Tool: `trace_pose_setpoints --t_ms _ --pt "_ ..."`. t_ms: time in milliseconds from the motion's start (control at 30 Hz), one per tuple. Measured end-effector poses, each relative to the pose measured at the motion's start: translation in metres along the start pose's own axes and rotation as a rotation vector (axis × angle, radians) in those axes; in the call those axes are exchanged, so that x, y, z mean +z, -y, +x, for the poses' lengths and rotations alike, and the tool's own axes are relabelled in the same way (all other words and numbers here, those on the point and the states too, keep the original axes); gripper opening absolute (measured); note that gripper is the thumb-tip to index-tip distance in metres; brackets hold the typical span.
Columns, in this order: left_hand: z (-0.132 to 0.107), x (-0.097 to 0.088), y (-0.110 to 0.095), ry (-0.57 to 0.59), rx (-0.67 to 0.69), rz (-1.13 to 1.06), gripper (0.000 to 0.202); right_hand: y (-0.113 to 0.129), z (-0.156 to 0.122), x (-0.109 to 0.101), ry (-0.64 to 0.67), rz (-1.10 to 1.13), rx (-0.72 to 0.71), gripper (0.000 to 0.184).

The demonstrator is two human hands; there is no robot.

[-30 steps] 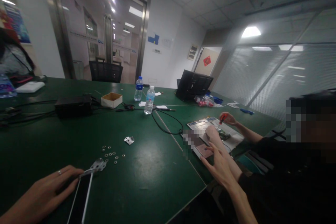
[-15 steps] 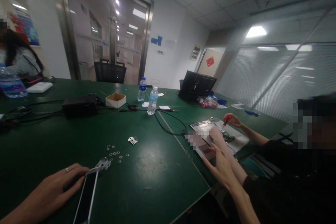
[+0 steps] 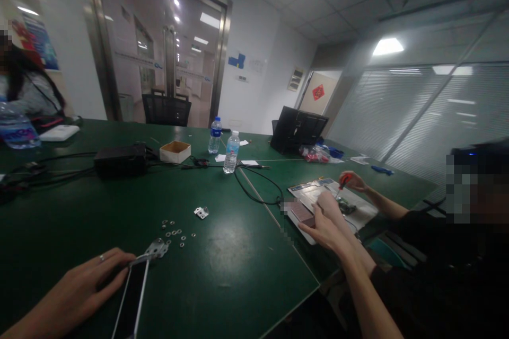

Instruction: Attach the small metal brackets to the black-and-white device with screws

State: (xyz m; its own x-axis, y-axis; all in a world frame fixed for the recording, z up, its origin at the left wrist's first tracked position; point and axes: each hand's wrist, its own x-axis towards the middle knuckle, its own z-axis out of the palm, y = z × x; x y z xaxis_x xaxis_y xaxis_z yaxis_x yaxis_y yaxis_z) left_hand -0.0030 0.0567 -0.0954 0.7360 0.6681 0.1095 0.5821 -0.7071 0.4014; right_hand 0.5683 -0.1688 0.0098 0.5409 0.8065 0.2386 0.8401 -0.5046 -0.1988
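In the lower left of the frame the person's left hand (image 3: 75, 291) lies palm down on the green table (image 3: 238, 265). Its fingers (image 3: 115, 260) are stretched out loosely together and clamp nothing. They rest on the upper left edge of a dark smartphone (image 3: 133, 296) that lies flat, screen up, and runs off the bottom edge. The flat, pressing hold looks meant to pin the phone so it cannot slide on the smooth top. A small metal bracket (image 3: 157, 248) sits at the phone's far end, just beyond the fingertips and seemingly touching the phone. A loose scatter of small washers (image 3: 175, 233) lies just above it, with a second bracket (image 3: 201, 212) a little further up; they seem kept close so they stay within reach. At centre right the right hand (image 3: 324, 230) reaches across the table's edge with its fingers spread. Its fingertips rest on a pinkish flat device (image 3: 303, 213), partly blurred, at the near corner of a white work mat (image 3: 363, 217); the touch looks like steadying, not gripping. Beyond it a co-worker's hand (image 3: 352, 181) holds a red-handled screwdriver (image 3: 342, 182) over the same mat.
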Motion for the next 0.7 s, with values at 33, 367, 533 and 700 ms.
trace_pose_setpoints --t_ms 33,367,533,700 --pt "-0.001 -0.002 -0.001 -0.011 -0.030 -0.022 0.043 0.002 0.004 -0.002 0.052 0.005 0.017 0.086" --pt "0.000 -0.013 -0.003 0.052 -0.058 -0.117 0.038 0.038 -0.005 -0.025 0.225 -0.128 0.153 0.089" --pt "-0.001 -0.002 0.007 -0.031 -0.037 -0.089 0.042 0.055 -0.019 -0.033 0.173 -0.168 0.123 0.085" --pt "-0.001 0.003 0.012 -0.027 -0.033 -0.084 0.038 0.061 -0.026 -0.032 0.070 -0.116 0.105 0.080"
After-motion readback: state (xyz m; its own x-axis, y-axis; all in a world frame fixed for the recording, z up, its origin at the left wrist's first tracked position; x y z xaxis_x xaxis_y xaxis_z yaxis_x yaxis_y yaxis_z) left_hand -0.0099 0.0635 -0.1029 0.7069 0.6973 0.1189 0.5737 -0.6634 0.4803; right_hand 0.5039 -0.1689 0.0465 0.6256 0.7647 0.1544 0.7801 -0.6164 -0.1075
